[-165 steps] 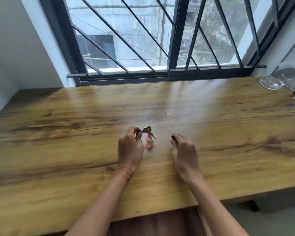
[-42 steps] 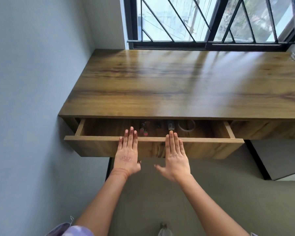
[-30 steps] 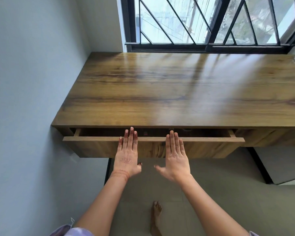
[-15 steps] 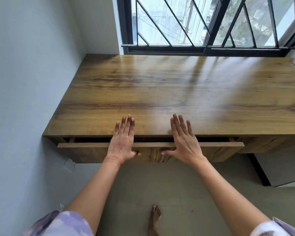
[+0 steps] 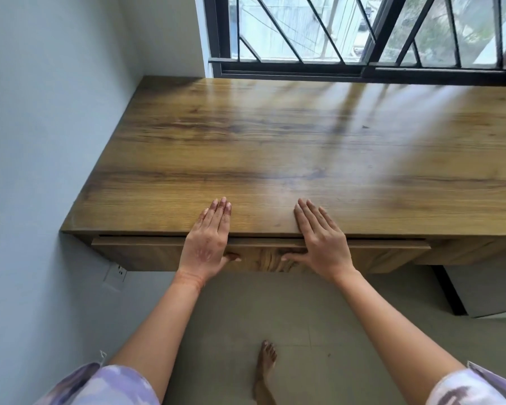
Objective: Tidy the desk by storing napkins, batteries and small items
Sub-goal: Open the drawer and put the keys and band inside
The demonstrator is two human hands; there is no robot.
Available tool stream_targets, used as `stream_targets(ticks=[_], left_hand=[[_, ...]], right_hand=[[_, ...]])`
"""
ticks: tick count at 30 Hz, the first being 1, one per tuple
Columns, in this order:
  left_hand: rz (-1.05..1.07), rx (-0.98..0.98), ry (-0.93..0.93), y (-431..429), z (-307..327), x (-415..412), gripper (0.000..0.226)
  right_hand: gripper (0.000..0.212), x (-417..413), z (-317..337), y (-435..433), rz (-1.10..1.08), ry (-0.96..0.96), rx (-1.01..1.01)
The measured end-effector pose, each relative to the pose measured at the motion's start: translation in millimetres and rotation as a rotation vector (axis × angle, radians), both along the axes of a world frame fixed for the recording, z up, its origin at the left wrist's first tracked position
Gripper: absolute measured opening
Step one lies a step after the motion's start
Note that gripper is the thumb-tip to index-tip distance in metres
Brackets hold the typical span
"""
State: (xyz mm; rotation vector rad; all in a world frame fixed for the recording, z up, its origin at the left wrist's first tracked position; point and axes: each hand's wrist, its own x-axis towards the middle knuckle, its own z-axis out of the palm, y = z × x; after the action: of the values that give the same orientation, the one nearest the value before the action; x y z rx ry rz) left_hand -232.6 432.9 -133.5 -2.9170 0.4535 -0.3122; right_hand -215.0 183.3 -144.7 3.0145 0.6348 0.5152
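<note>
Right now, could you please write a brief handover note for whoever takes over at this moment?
Left hand: open, fingers straight over the front edge of the desk, thumb on the front of the drawer.
Right hand: open, placed the same way, apart from the left.
Things: no napkins, batteries or small items in view; the drawer's inside is hidden.
Done: drawer nearly shut, with a narrow dark gap under the desk top.
Left: probably push it flush, then check the desk's right end, which is out of frame.

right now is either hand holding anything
No, the left hand and right hand lie flat, fingers straight, over the desk edge.
</note>
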Motion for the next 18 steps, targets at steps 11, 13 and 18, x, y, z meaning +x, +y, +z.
stream_targets(ticks=[11, 13, 18], left_hand=[[0.102, 0.029, -0.151, -6.6, -24.6, 7.8, 0.096], [0.113, 0.030, -0.154, -7.2, -24.6, 7.2, 0.096], [0.145, 0.042, -0.116, -10.1, -21.9, 7.0, 0.093]], right_hand=[[0.077, 9.1, -21.1, 4.6, -0.020, -0.281, 0.058], [0.077, 9.9, -21.8, 4.7, -0.021, -0.282, 0.059], [0.078, 10.2, -19.5, 5.3, -0.041, -0.255, 0.038]])
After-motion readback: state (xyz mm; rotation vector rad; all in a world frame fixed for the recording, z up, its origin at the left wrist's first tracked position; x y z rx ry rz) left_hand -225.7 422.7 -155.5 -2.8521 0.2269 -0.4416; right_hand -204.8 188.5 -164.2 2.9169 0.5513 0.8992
